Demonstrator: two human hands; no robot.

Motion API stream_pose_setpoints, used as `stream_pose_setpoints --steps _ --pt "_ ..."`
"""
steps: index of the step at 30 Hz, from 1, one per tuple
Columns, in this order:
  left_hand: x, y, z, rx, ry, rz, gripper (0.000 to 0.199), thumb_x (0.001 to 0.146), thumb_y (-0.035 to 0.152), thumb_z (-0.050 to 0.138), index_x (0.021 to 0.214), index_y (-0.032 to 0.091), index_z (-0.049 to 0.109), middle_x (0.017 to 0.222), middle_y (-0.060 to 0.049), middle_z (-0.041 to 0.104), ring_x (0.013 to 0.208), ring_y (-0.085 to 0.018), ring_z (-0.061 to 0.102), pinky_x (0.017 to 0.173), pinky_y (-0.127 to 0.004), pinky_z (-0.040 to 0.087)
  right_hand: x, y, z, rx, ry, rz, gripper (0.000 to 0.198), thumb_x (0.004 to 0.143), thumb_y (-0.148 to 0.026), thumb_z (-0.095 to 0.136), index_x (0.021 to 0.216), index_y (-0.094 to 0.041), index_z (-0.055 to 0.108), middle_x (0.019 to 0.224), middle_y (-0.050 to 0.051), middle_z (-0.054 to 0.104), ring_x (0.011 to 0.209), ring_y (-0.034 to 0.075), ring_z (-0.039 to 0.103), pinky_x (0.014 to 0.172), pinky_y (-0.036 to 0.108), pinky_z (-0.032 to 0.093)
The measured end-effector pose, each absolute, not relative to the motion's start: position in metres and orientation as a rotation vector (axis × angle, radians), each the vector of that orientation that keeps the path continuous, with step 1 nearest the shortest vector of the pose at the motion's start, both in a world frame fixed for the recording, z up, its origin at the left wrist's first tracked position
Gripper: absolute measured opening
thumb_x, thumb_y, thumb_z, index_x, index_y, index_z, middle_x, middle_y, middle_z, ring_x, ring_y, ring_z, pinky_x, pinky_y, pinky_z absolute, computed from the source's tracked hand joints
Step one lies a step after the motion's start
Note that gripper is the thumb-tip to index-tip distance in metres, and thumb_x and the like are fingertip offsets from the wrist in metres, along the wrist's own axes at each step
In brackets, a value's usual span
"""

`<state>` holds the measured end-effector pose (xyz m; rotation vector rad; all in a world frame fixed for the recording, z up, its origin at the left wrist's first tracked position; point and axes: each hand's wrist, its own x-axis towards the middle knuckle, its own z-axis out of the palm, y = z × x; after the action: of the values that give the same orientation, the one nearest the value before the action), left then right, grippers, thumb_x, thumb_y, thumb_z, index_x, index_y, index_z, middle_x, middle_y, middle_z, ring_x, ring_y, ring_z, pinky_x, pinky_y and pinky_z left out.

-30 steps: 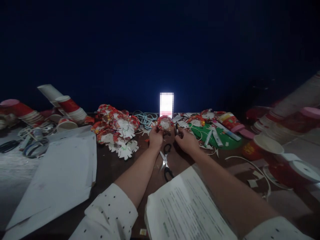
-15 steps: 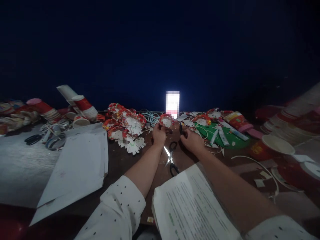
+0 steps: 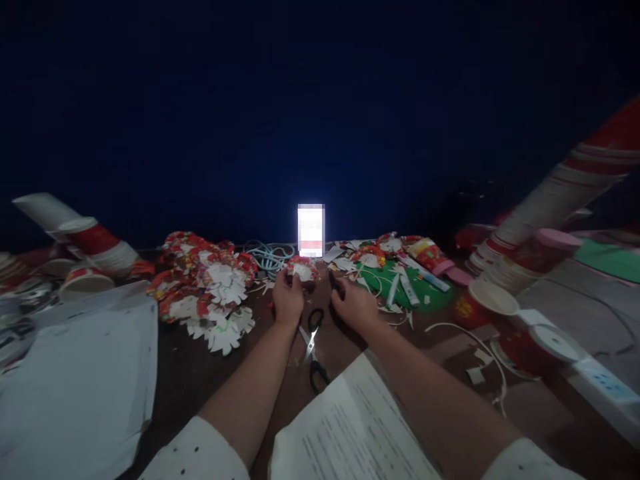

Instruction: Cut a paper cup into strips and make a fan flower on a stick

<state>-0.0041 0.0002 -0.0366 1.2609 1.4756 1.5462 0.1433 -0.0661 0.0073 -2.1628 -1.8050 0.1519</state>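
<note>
My left hand is closed on the edge of a small flower cut from a paper cup, white inside with red around it. Just to the right, my right hand grips a slim black object pointing up; its kind is unclear. A gap separates the two hands. Scissors with black handles lie spread on the table below them. Left of my left hand is a heap of cut cup flowers, red and white.
White sheets lie at left, a printed booklet in front of me. A green sheet carries tubes and scraps. Stacked paper cups lean at right, near a power strip. Blue cord lies behind.
My view has turned to the right, so everything sits further left and lower. Both hands keep their holds, and the scissors stay on the table.
</note>
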Motion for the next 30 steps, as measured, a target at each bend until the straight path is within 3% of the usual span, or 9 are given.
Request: stream_pose_setpoints --steps 5,8,12,14,22,30 --pt "-0.010 -0.003 -0.032 1.375 1.668 1.565 0.032 0.078 0.024 0.055 0.108 0.013 0.058 0.102 -0.012 0.063 0.098 -0.025 0.061 0.094 -0.043 0.047 0.144 -0.067 0.006 -2.111 -1.809 0.111 0.038 0.091 -0.044 0.040 0.118 -0.027 0.060 0.108 0.005 0.070 0.091 0.023 0.067 0.076 0.032 0.047" --pt "-0.011 -0.009 -0.027 1.509 1.804 1.583 0.041 0.072 0.016 0.057 0.112 0.010 0.056 0.115 -0.018 0.057 0.118 -0.031 0.050 0.105 -0.050 0.036 0.143 -0.069 0.008 -2.064 -1.796 0.065 0.039 0.091 -0.043 0.041 0.120 -0.025 0.059 0.122 0.006 0.063 0.095 0.022 0.065 0.079 0.032 0.047" --pt "-0.008 -0.021 -0.015 1.713 1.811 1.747 0.062 0.069 0.010 0.058 0.129 0.011 0.045 0.135 -0.020 0.041 0.133 -0.032 0.033 0.112 -0.053 0.024 0.144 -0.071 0.012 -2.006 -1.785 0.064 0.038 0.092 -0.041 0.040 0.123 -0.025 0.057 0.122 0.006 0.062 0.099 0.021 0.063 0.080 0.031 0.047" --pt "-0.004 -0.030 -0.009 1.910 1.677 1.786 0.065 0.071 0.007 0.053 0.134 0.011 0.041 0.139 -0.020 0.037 0.135 -0.029 0.030 0.114 -0.049 0.024 0.146 -0.071 0.014 -1.968 -1.763 0.048 0.037 0.093 -0.040 0.041 0.122 -0.024 0.057 0.121 0.006 0.062 0.101 0.021 0.062 0.081 0.031 0.047" --pt "0.006 -0.042 -0.004 2.278 1.395 1.690 0.045 0.075 0.008 0.049 0.118 0.014 0.058 0.121 -0.015 0.053 0.120 -0.027 0.044 0.109 -0.047 0.031 0.152 -0.071 0.022 -1.776 -1.697 -0.047 0.030 0.091 -0.031 0.044 0.110 -0.024 0.067 0.112 0.005 0.067 0.101 0.019 0.061 0.086 0.028 0.046" --pt "0.005 -0.032 -0.011 2.248 1.399 1.654 0.040 0.077 0.007 0.046 0.113 0.016 0.061 0.114 -0.014 0.054 0.116 -0.026 0.045 0.105 -0.046 0.035 0.230 -0.066 0.097 -1.789 -1.222 -0.288 0.033 0.085 -0.036 0.047 0.102 -0.023 0.072 0.097 0.008 0.071 0.089 0.023 0.064 0.082 0.036 0.047"
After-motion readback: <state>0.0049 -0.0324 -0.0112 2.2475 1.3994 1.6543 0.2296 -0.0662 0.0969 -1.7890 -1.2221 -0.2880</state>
